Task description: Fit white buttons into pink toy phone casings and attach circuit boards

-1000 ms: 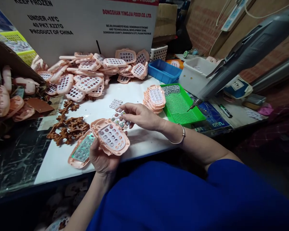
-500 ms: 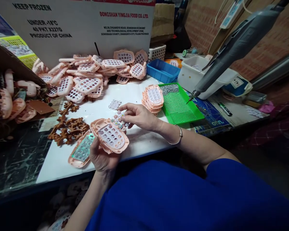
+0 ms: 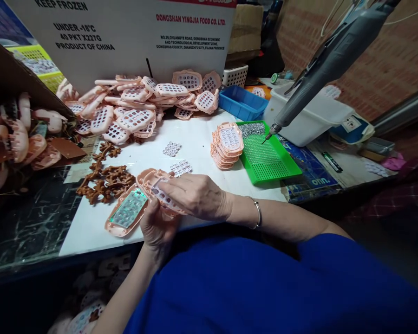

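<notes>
My left hand [image 3: 156, 227] grips a pink plastic shell [image 3: 151, 178] with rows of holes, its thumb on the near edge. Over that shell lies my right hand [image 3: 198, 197], fingers together and pressed to its inner face; whether anything is under the fingertips is hidden. Just left, a second shell [image 3: 111, 227] holds a green circuit board [image 3: 129, 208]. Two button sheets, a farther one [image 3: 172, 148] and a nearer one [image 3: 181, 167], lie beyond my hands. Brown plastic pieces [image 3: 104, 183] are heaped to the left.
Pink shells [image 3: 135, 119] are piled against a white carton [image 3: 132, 51]. A shell stack [image 3: 226, 146] stands beside a green tray [image 3: 278, 167] of screws. An electric screwdriver [image 3: 299, 90] hangs over the tray. Behind are a blue bin [image 3: 242, 104] and a white tub [image 3: 310, 118].
My right hand has moved from above the shell's far edge down onto its inner face. The button sheet it held now lies on the white surface. The view has shifted slightly.
</notes>
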`<action>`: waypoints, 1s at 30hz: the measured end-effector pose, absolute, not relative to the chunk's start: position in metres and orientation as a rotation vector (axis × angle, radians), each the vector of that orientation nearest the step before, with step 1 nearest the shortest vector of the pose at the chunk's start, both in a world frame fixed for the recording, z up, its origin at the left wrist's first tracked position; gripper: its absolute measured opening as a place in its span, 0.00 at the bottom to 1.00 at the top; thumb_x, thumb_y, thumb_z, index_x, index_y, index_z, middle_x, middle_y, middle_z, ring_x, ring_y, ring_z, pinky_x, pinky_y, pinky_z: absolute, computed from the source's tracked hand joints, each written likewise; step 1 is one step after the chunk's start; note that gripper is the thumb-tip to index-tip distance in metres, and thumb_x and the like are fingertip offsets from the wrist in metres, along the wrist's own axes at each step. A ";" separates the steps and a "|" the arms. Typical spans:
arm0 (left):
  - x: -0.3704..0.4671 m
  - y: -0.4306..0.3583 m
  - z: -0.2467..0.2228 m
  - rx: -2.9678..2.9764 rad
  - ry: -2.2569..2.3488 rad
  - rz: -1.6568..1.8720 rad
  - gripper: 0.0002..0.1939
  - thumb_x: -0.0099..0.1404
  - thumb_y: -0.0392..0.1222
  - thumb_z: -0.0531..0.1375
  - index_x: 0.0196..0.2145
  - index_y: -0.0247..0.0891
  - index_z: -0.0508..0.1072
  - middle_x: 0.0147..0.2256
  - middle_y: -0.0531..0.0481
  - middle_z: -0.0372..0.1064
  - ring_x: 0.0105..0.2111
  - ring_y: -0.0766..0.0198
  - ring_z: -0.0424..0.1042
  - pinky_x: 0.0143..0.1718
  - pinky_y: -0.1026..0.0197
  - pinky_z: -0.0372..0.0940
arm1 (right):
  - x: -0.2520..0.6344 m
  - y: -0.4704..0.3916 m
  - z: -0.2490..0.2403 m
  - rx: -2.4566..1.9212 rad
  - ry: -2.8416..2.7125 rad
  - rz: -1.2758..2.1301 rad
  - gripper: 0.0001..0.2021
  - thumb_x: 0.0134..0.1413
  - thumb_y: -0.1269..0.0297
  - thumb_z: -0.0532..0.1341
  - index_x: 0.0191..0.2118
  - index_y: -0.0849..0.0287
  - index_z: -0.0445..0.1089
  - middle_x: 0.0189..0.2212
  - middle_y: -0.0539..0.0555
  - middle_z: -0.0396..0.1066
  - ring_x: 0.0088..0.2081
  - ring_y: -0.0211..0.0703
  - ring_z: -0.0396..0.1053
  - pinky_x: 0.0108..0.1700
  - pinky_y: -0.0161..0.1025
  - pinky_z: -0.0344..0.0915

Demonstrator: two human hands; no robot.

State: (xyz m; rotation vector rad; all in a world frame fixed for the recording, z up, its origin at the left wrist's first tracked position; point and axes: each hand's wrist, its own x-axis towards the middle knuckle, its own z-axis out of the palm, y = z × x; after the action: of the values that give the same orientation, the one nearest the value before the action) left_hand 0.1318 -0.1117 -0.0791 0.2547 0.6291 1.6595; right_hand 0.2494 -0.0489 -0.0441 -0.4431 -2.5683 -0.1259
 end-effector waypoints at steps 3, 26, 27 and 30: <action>0.128 -0.113 -0.082 0.249 0.548 1.647 0.39 0.44 0.40 0.71 0.55 0.44 0.69 0.48 0.47 0.74 0.31 0.66 0.76 0.32 0.70 0.69 | 0.248 -0.053 -0.045 -0.394 -2.563 0.023 0.17 0.68 0.65 0.45 0.47 0.68 0.68 0.38 0.59 0.73 0.40 0.41 0.70 0.44 0.38 0.68; 0.133 -0.109 -0.074 0.204 0.617 1.614 0.42 0.45 0.50 0.71 0.58 0.43 0.66 0.58 0.44 0.65 0.59 0.43 0.60 0.59 0.47 0.58 | 0.282 -0.059 -0.073 -0.194 -2.293 -0.231 0.18 0.64 0.55 0.54 0.42 0.66 0.73 0.42 0.57 0.76 0.47 0.40 0.71 0.56 0.43 0.63; 0.135 -0.109 -0.073 0.189 0.649 1.621 0.40 0.45 0.50 0.70 0.57 0.44 0.67 0.57 0.45 0.66 0.59 0.43 0.61 0.59 0.48 0.59 | 0.282 -0.060 -0.074 -0.205 -2.296 -0.267 0.17 0.64 0.55 0.54 0.43 0.64 0.73 0.42 0.56 0.76 0.46 0.39 0.71 0.57 0.43 0.62; 0.141 -0.108 -0.072 0.140 0.747 1.644 0.35 0.47 0.49 0.68 0.54 0.45 0.70 0.53 0.47 0.71 0.57 0.47 0.65 0.52 0.55 0.66 | 0.284 -0.063 -0.075 -0.298 -2.373 -0.340 0.21 0.63 0.49 0.52 0.49 0.59 0.71 0.48 0.56 0.73 0.51 0.40 0.69 0.59 0.44 0.59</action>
State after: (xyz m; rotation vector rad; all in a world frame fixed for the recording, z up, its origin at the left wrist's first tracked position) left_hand 0.1406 -0.1084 -0.0725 0.1400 0.7465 1.6436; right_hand 0.2844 -0.0625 -0.0749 -0.2978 -2.3732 -0.3404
